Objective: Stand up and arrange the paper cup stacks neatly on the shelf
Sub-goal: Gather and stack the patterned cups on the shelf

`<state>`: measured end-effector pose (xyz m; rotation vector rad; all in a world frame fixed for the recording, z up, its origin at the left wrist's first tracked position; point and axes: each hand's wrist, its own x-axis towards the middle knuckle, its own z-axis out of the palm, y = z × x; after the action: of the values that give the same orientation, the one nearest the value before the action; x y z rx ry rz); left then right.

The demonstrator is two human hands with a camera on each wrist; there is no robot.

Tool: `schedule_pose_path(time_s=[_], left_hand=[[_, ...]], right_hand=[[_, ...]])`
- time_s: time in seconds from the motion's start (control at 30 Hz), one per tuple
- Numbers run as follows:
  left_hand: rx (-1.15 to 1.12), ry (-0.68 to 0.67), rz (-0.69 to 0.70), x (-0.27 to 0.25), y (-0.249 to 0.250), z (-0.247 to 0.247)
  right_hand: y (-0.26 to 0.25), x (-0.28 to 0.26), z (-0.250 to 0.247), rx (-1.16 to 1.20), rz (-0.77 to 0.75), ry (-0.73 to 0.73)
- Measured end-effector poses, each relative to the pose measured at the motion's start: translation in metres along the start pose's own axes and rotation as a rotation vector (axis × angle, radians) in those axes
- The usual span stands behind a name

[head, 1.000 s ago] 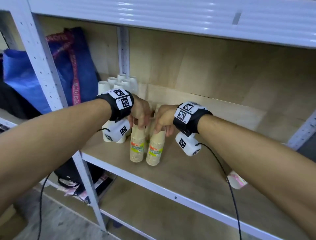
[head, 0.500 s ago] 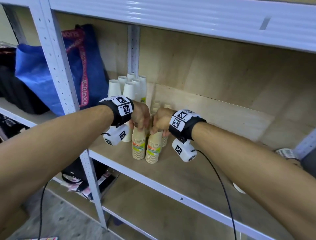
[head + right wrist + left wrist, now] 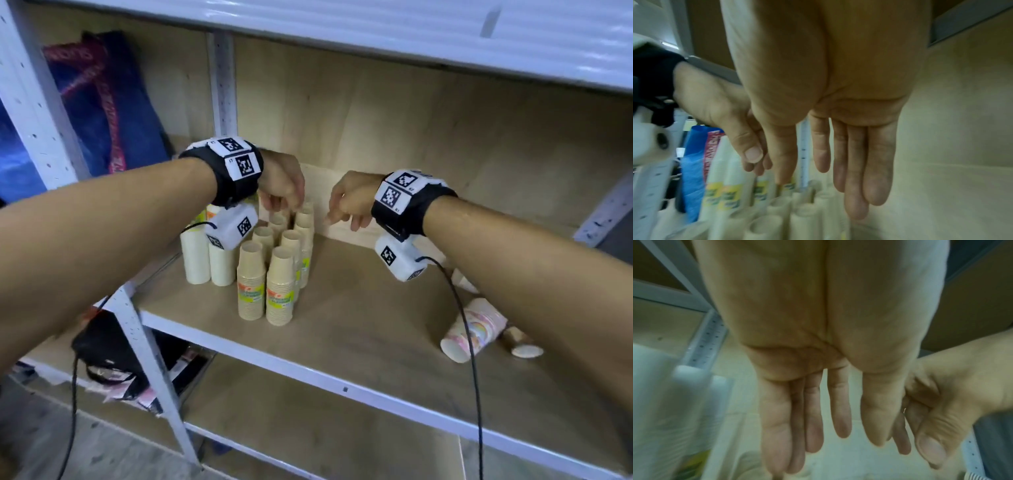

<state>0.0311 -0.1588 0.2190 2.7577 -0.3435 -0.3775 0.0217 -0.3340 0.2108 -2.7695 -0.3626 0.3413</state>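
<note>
Several tan paper cup stacks [image 3: 267, 274] stand upright in two rows on the wooden shelf [image 3: 359, 318], also seen from above in the right wrist view as tan stacks [image 3: 789, 216]. White cup stacks [image 3: 205, 257] stand to their left. My left hand [image 3: 281, 192] hovers over the back of the rows, fingers straight [image 3: 813, 426] and holding nothing. My right hand [image 3: 346, 205] hangs just right of the rows, fingers straight [image 3: 855, 170], empty. A patterned cup stack [image 3: 472, 329] lies on its side at the right.
A small tan cup [image 3: 522, 344] lies beside the fallen stack. A blue bag [image 3: 109, 102] sits left of the shelf post [image 3: 222, 85]. The upper shelf edge [image 3: 376, 31] is close overhead. Dark bags [image 3: 113, 356] lie on the lower level.
Both hands have let go of the front tan stacks and lifted up and back, apart from each other. The view shifted, showing the fallen patterned stack at right.
</note>
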Motion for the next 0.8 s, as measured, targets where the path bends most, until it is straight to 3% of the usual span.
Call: schedule_pose_path(time_s=[0.17,0.33,0.57,0.8], left_hand=[[-0.09,0.051,0.143,0.029,0.052,-0.003],[-0.094,-0.033,0.283,0.056,0.112,0.029],[-0.072,-0.109,0.43,0.089,0.185,0.114],[-0.053,-0.19,0.514,0.115,0.224,0.215]], right_hand=[[0.064,-0.023,-0.049,0.003,0.181,0.139],[0.138,-0.061,-0.065,-0.062,0.405,0.215],[0.235,-0.116,-0.026,-0.14,0.634,0.238],[0.317,-0.141,0.046,0.056,0.707,0.274]])
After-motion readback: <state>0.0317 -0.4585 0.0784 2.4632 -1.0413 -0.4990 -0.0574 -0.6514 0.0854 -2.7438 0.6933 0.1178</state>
